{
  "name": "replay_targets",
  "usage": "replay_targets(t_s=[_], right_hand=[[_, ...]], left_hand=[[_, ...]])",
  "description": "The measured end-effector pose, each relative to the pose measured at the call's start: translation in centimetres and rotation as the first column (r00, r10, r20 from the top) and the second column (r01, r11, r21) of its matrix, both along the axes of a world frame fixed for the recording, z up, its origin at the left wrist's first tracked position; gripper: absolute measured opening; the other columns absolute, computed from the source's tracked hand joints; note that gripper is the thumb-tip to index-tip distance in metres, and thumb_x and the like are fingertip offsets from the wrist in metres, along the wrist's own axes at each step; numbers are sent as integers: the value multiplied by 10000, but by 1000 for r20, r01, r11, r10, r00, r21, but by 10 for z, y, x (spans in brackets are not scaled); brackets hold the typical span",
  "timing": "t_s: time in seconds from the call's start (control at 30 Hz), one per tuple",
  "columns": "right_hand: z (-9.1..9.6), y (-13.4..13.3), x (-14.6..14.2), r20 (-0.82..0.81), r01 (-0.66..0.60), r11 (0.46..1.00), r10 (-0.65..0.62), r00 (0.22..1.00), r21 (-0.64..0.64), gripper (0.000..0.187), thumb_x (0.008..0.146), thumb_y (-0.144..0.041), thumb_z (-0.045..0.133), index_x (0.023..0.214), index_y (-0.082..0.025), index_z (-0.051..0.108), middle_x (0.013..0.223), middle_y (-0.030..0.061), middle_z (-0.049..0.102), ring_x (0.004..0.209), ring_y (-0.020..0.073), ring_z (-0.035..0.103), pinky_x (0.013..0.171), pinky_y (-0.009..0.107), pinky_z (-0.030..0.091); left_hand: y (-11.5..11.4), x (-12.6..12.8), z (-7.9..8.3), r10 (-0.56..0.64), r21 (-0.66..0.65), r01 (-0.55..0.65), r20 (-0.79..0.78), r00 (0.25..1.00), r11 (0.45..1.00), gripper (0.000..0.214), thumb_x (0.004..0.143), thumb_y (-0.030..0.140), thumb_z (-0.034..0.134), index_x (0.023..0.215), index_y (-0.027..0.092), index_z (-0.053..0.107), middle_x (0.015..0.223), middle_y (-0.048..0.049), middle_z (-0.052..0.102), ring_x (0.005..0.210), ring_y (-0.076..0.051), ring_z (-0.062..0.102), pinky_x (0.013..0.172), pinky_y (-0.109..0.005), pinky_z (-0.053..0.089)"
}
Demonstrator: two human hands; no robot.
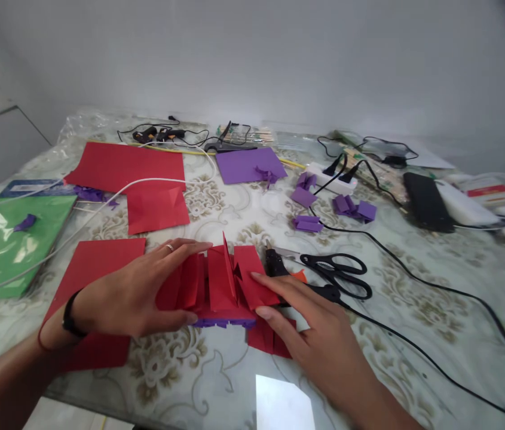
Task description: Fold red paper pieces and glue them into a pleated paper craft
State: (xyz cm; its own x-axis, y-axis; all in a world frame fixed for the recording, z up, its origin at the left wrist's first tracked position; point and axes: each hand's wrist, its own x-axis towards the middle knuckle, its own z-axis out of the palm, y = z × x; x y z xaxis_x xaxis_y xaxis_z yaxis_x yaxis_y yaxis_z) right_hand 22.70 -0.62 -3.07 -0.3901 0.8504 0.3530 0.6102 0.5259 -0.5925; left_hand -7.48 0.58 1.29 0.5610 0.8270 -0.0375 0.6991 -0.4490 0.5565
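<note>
A red folded paper piece with upright flaps and a purple fringed strip along its front edge lies between my hands. My left hand holds its left end, thumb at the front edge and fingers along the back. At the right end, my right hand has thumb and forefinger closed on a red flap. Under that flap, a smaller red folded paper sits on the table. A black glue gun is just beyond my right hand, beside black-handled scissors.
A red sheet lies partly under my left arm. Green paper is at the left. More red paper, a purple sheet and purple folded pieces lie farther back. Cords run from a white power strip; a black phone lies right.
</note>
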Motion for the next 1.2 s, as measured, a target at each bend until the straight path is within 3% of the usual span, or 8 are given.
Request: replay_targets(t_s=[0.23, 0.57, 0.77, 0.93, 1.1, 1.2], right_hand=[[-2, 2, 2, -56, 40, 998, -43, 998, -50, 374, 1080, -393, 552, 1307, -178, 758, 1171, 113, 812, 1010, 223, 801, 842, 304, 664], [-2, 7, 9, -87, 130, 991, -132, 987, -32, 359, 1068, -434, 570, 1283, -237, 780, 1162, 89, 834, 1030, 272, 801, 917, 423, 645], [2, 9, 15, -106, 155, 988, -156, 982, -19, 323, 1061, -409, 586, 1268, -256, 780, 1146, 83, 830, 966, 251, 805, 775, 349, 662], [2, 8, 13, -86, 99, 995, -101, 991, -34, 336, 1046, -395, 608, 1317, -259, 752, 1189, 79, 816, 1041, 261, 791, 905, 404, 660], [-1, 4, 5, -48, -52, 996, 48, 998, -77, 327, 1036, -337, 620, 1322, -241, 744, 1210, 90, 796, 1077, 242, 783, 928, 350, 660], [-2, 3, 1, -13, -154, 977, 153, 988, -148, 320, 1030, -310, 629, 1328, -254, 731, 1181, 84, 764, 1047, 218, 777, 933, 331, 655]], left_hand=[[5, -5, 5, 83, -121, -79, 22, 996, 990, 779, 971, 589, 659, 1620, 301, 341, 1679, -100, 446, 1520, -353, 459, 1241, -532, 415], [9, -16, 8, 106, -74, -95, 163, 981, 993, 739, 984, 480, 673, 1623, 393, 313, 1704, -50, 395, 1562, -361, 391, 1276, -542, 368], [8, -15, 9, 124, -14, -124, 269, 955, 992, 748, 974, 441, 667, 1623, 393, 298, 1708, -57, 348, 1577, -377, 349, 1292, -547, 353], [6, -8, 3, 65, 27, -72, 202, 977, 997, 863, 928, 426, 754, 1626, 399, 248, 1710, -86, 300, 1588, -388, 308, 1290, -583, 348], [4, 1, -5, -31, 22, 30, 79, 996, 999, 941, 879, 450, 814, 1635, 322, 271, 1667, -153, 360, 1542, -407, 383, 1230, -623, 413], [4, 3, -10, -85, 29, 86, -14, 996, 996, 1001, 846, 389, 831, 1656, 314, 248, 1651, -162, 409, 1533, -408, 396, 1234, -644, 380]])
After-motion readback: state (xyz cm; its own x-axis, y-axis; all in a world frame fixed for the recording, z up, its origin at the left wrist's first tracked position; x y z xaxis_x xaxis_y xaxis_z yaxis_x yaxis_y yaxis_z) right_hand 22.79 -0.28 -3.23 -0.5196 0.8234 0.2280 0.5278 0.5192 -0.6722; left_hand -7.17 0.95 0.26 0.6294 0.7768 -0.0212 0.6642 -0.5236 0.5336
